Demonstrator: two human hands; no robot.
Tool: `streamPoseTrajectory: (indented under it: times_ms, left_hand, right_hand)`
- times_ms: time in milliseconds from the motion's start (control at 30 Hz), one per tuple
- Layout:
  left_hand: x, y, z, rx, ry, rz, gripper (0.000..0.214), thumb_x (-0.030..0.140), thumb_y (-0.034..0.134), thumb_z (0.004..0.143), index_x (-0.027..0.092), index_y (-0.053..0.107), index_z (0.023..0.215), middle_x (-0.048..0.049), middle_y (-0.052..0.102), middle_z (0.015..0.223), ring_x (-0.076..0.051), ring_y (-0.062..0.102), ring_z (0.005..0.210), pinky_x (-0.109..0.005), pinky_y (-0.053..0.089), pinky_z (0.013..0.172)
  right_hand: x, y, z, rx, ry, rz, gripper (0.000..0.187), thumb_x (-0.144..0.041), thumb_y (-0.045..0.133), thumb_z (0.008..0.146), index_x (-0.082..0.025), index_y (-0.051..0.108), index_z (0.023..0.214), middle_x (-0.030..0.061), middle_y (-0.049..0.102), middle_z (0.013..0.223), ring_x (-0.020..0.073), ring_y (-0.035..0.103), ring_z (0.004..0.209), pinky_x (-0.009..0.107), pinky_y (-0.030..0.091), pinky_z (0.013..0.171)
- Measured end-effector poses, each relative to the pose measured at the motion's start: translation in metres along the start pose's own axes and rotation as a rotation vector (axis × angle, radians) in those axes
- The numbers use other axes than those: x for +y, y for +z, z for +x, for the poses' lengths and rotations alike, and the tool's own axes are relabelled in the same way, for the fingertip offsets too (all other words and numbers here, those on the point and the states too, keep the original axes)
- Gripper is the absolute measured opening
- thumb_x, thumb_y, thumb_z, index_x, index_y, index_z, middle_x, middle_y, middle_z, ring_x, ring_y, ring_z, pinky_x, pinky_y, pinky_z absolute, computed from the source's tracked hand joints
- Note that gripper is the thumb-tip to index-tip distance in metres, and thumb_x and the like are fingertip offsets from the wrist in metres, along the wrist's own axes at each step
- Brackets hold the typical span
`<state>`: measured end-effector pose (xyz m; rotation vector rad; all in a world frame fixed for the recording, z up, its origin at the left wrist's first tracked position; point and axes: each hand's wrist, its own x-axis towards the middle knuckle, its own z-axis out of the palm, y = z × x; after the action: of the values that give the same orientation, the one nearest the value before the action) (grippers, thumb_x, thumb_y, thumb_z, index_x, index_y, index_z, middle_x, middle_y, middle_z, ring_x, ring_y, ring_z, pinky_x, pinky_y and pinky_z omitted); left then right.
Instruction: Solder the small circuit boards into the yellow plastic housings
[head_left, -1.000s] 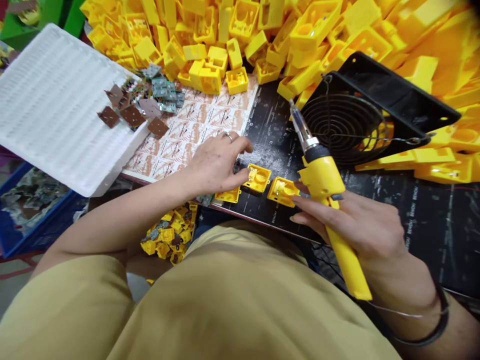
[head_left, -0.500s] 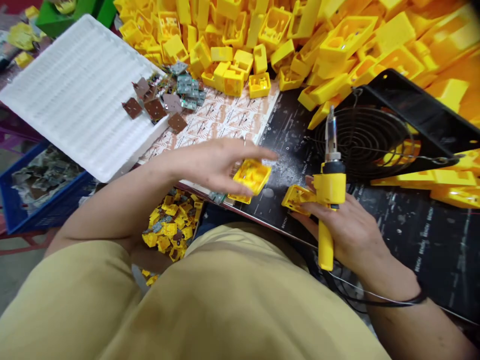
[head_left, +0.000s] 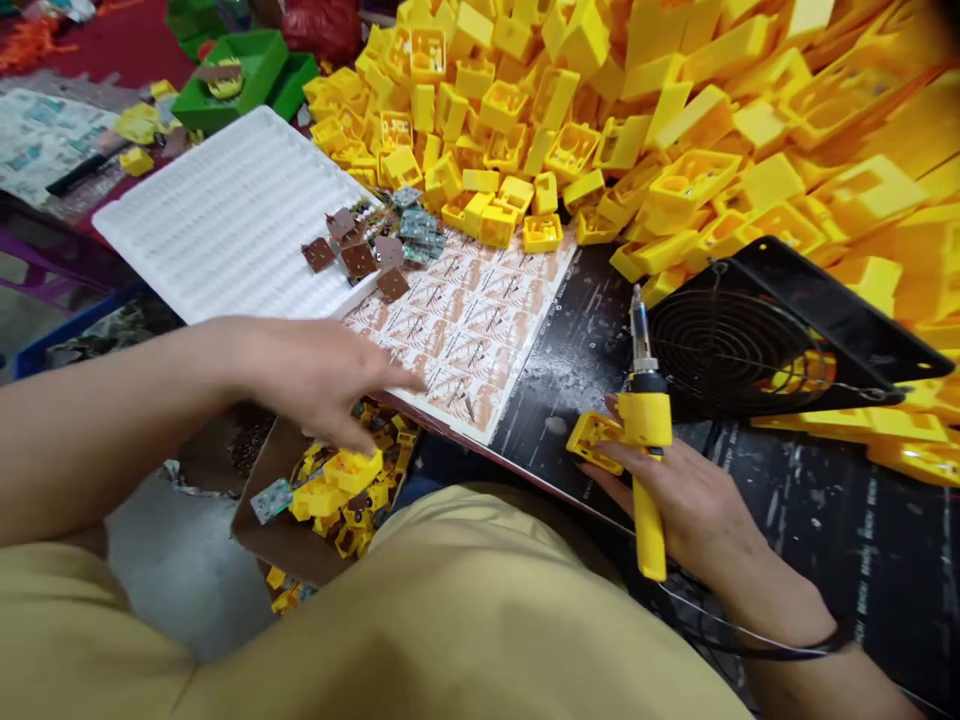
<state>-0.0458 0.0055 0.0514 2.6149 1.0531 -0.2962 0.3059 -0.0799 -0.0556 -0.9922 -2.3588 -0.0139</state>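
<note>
My left hand (head_left: 319, 375) is over a cardboard box (head_left: 259, 490) below the table edge, its thumb and fingers spread apart. Just beneath the thumb is a yellow plastic housing (head_left: 352, 470), which looks loose from the fingers. A small green circuit board (head_left: 271, 500) lies at the box's left side, beside more yellow parts. My right hand (head_left: 697, 500) is closed around a yellow-handled soldering iron (head_left: 646, 420), its metal tip pointing up and away. The same hand's fingertips pinch another open yellow housing (head_left: 592, 440) just above the black mat.
A large heap of yellow housings (head_left: 555, 150) fills the back and right. A black fan with a wire guard (head_left: 720, 350) leans beside the iron. Brown and green circuit boards (head_left: 360, 260) lie against a white foam tray (head_left: 232, 220). Green bins (head_left: 232, 85) stand behind.
My left hand has moved left from the mat to above the box and spread its fingers, letting go of the housing. My right hand keeps its hold, and the view has shifted.
</note>
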Motion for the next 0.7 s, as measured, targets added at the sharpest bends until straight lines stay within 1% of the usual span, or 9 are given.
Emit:
streamPoseTrajectory:
  times_ms: [33,133,200,267,333,400,500,633,700]
  left_hand:
    - [-0.010,-0.006,0.019,-0.105,0.048,-0.015,0.055,0.052,0.068,0.070,0.028,0.064,0.119,-0.0052,0.072,0.099,-0.020,0.065,0.080,-0.027,0.049,0.073]
    - [-0.037,-0.014,0.104,0.227,-0.119,0.007,0.063,0.052,0.059,0.080,0.024,0.050,0.135,-0.0115,0.058,0.129,-0.029,0.056,0.115,-0.044,0.045,0.097]
    - [-0.048,-0.010,0.165,0.420,-0.244,-0.056,0.070,0.053,0.062,0.078,0.021,0.047,0.138,-0.0150,0.051,0.135,-0.035,0.046,0.126,-0.053,0.038,0.104]
    - [-0.052,-0.003,0.210,0.475,-0.402,-0.134,0.072,0.054,0.061,0.080,0.019,0.044,0.141,-0.0178,0.045,0.141,-0.041,0.034,0.134,-0.059,0.034,0.105]
    - [-0.050,0.004,0.234,0.513,-0.464,-0.145,0.069,0.052,0.058,0.082,0.020,0.044,0.142,-0.0174,0.042,0.144,-0.043,0.027,0.137,-0.062,0.033,0.106]
    - [-0.046,0.008,0.236,0.526,-0.462,-0.116,0.063,0.045,0.058,0.084,0.022,0.045,0.142,-0.0172,0.043,0.142,-0.043,0.027,0.136,-0.062,0.036,0.103]
    - [-0.038,0.010,0.210,0.447,-0.373,-0.060,0.051,0.033,0.059,0.082,0.022,0.055,0.132,-0.0154,0.048,0.137,-0.042,0.030,0.134,-0.060,0.040,0.100]
    - [-0.018,0.011,0.158,0.224,-0.073,0.035,0.033,0.034,0.056,0.083,0.021,0.066,0.112,-0.0096,0.053,0.134,-0.039,0.034,0.134,-0.057,0.039,0.104]
    - [-0.005,0.014,0.134,0.137,0.098,0.101,0.039,0.039,0.054,0.086,0.019,0.062,0.119,-0.0118,0.046,0.145,-0.037,0.031,0.139,-0.055,0.036,0.108]
  right_hand:
    - [-0.001,0.001,0.001,0.001,-0.001,-0.006,0.029,-0.016,0.068,0.083,-0.016,0.056,0.110,0.0111,0.068,0.101,0.0222,0.069,0.091,0.033,0.059,0.076]
    - [-0.001,0.004,0.005,0.025,-0.001,-0.027,0.028,-0.016,0.067,0.083,-0.017,0.056,0.109,0.0103,0.069,0.099,0.0212,0.069,0.088,0.032,0.059,0.075]
    - [-0.001,0.005,0.007,0.044,0.000,-0.036,0.028,-0.015,0.067,0.083,-0.017,0.056,0.109,0.0104,0.069,0.098,0.0210,0.069,0.088,0.032,0.059,0.076]
    - [0.000,0.007,0.009,0.058,0.004,-0.042,0.027,-0.015,0.067,0.083,-0.017,0.057,0.108,0.0107,0.070,0.096,0.0212,0.070,0.087,0.032,0.060,0.074]
    - [0.002,0.008,0.010,0.069,0.012,-0.040,0.028,-0.014,0.068,0.082,-0.016,0.056,0.108,0.0110,0.070,0.096,0.0214,0.070,0.087,0.033,0.060,0.074]
    - [0.004,0.010,0.010,0.079,0.024,-0.025,0.031,-0.013,0.069,0.081,-0.017,0.056,0.109,0.0109,0.070,0.096,0.0218,0.070,0.090,0.034,0.060,0.077]
    - [0.007,0.011,0.008,0.083,0.045,0.007,0.036,-0.013,0.070,0.080,-0.018,0.055,0.113,0.0102,0.070,0.098,0.0227,0.069,0.097,0.035,0.060,0.081]
    - [0.007,0.011,0.005,0.075,0.071,0.038,0.038,-0.013,0.071,0.079,-0.020,0.056,0.113,0.0091,0.071,0.099,0.0229,0.068,0.099,0.035,0.061,0.082]
    - [0.007,0.010,0.004,0.074,0.078,0.050,0.038,-0.014,0.071,0.080,-0.020,0.056,0.113,0.0090,0.071,0.100,0.0227,0.068,0.100,0.035,0.061,0.082]
